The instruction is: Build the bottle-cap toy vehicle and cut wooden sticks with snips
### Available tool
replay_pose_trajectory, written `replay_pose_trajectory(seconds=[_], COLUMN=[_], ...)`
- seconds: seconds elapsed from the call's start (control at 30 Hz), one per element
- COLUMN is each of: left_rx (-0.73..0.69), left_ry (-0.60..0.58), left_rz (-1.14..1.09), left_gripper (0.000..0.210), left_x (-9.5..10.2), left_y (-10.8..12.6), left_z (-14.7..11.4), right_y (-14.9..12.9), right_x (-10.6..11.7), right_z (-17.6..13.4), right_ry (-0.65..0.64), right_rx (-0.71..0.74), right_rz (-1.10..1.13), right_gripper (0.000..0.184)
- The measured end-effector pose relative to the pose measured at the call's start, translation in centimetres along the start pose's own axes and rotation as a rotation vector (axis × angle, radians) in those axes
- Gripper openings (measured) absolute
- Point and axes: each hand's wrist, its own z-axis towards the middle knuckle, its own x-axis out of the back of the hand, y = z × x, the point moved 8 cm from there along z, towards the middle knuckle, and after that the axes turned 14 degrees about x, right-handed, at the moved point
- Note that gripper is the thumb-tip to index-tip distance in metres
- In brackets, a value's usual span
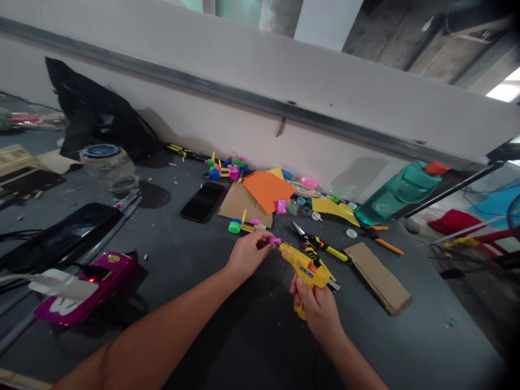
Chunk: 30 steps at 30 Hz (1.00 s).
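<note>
My right hand [314, 303] is wrapped round the handle of a yellow glue gun [303, 265], its nozzle pointing up and left. Pinched in the fingertips of my left hand [249, 253] is a small pink piece [275, 241], right at the nozzle; whether the two touch I cannot tell. Just beyond my left hand lies a small build with a green bottle cap [234, 226] and a yellow stick. Behind the glue gun are scissors [299, 229] and a yellow-and-black cutter [335, 253].
A phone [203, 201], orange paper [268, 189] and a colourful cap-wheeled toy [223, 167] lie toward the wall. At right are a teal bottle [396, 195], orange-handled pliers [388, 246] and folded cardboard [378, 277]. A magenta power strip [117, 268] and clear jar [109, 168] stand at left.
</note>
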Motion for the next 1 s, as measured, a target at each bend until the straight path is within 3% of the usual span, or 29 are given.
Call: replay_pose_trajectory(seconds=[0.37, 1.0], left_rx=[0.008, 0.009], left_ry=[0.008, 0.001], left_rz=[-0.030, -0.045], left_gripper=[0.016, 0.017], left_x=[0.02, 0.12], left_y=[-0.08, 0.00], left_z=[0.04, 0.02], right_y=[0.20, 0.68], right_x=[0.82, 0.56], right_z=[0.08, 0.00], right_ry=[0.035, 0.061], right_rx=[0.015, -0.008], right_rz=[-0.048, 0.131], right_gripper=[0.041, 0.037])
